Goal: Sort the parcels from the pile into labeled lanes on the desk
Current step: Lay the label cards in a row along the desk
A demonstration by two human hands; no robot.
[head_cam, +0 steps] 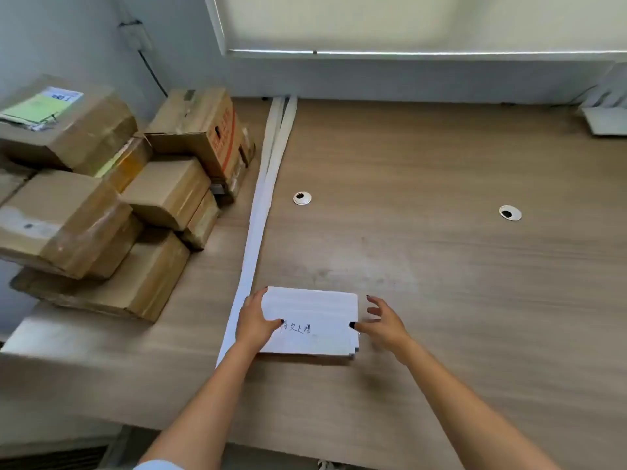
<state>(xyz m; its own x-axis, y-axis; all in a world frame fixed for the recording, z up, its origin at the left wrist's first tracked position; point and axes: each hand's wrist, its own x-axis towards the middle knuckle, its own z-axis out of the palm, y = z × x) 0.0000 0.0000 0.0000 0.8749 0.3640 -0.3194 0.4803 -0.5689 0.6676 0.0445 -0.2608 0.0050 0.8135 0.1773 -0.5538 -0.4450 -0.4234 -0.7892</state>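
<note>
A white handwritten label sheet lies flat on the wooden desk near its front edge. My left hand rests on the sheet's left side, thumb laid across the paper and fingers along its left edge. My right hand is at the sheet's right edge, its thumb tip touching the paper and its fingers spread above the desk. A pile of brown cardboard parcels is stacked at the desk's left, untouched. A long white strip runs from the back of the desk to the front, between the pile and the sheet.
Two round cable grommets sit in the desk. A white tray-like object is at the back right corner. The wall and a window blind stand behind the desk. Bare desktop stretches right of the strip.
</note>
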